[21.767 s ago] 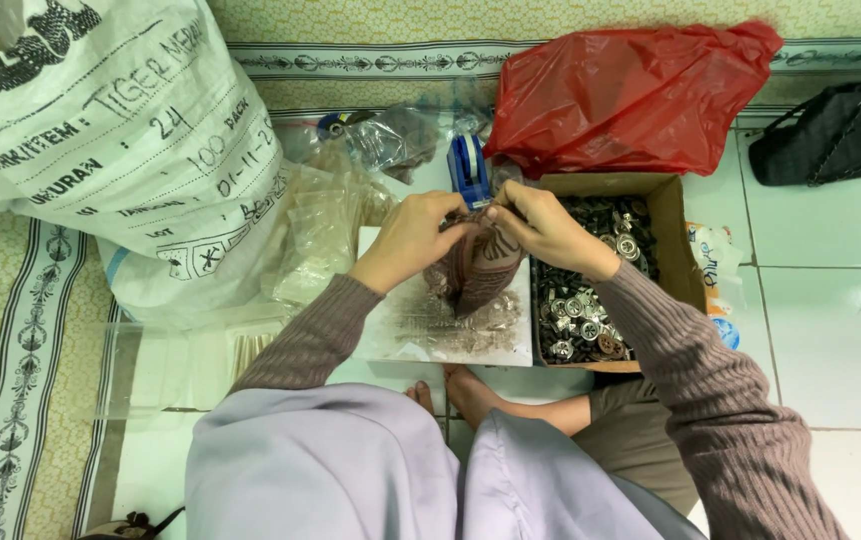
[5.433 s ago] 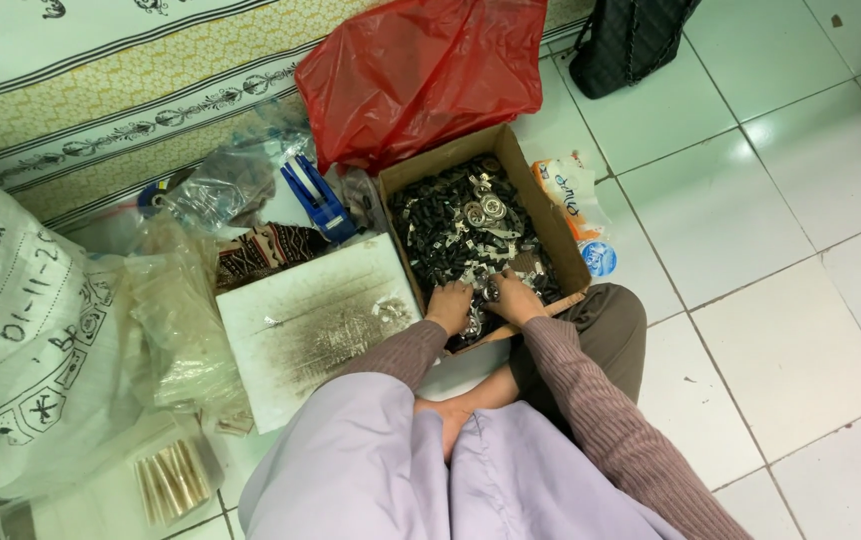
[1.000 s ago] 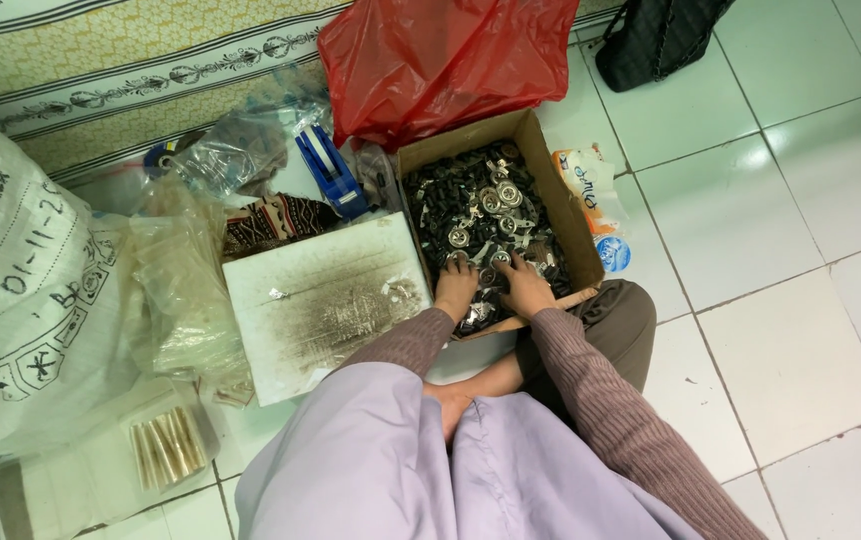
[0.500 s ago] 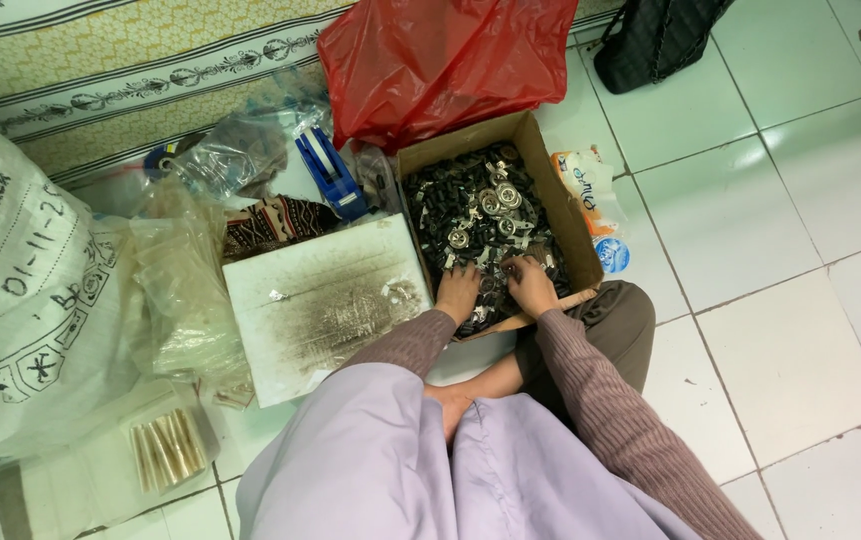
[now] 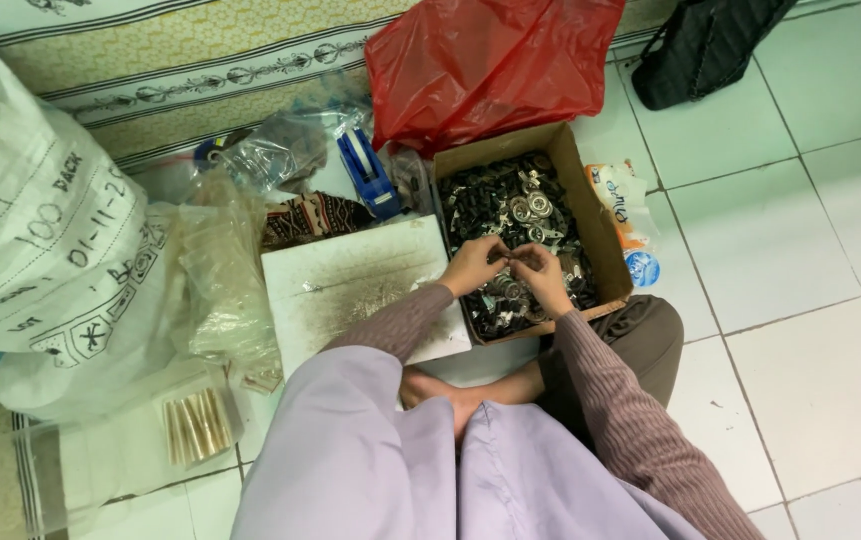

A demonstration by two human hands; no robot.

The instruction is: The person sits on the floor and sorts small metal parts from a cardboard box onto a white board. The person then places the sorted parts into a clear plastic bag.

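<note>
A small metal part (image 5: pixel 512 257) was pinched between the fingertips of the left hand (image 5: pixel 472 266) and the right hand (image 5: pixel 542 278), just above the cardboard box (image 5: pixel 605 240) on the tiled floor (image 5: pixel 800 300). Both sets of fingers were curled in and closed on that piece; its exact shape was too small to be made out. The box was filled with a loose heap of metal parts (image 5: pixel 510 205), dark pieces mixed with bright round rings.

Judged from the look of them, the parts were hard, stiff and light singly, though the full box would be heavy. Smooth plated metal of that size was likely to slip, so a fingertip pinch at the rim or edge seemed the sound hold, with the second hand steadying. Little risk of breakage was suggested, but a dropped piece would be lost in the heap.

Just left of the box a white board (image 5: pixel 360 285) lay flat, dusted with fine grit. A blue tape dispenser (image 5: pixel 368 175) and crumpled clear plastic bags (image 5: pixel 270 155) were seen beyond it, a red plastic bag (image 5: pixel 490 65) touching the box's far end. A large white sack (image 5: pixel 40 240) stood at the left, and a small packet (image 5: pixel 630 215) lay at the box's right wall.
</note>
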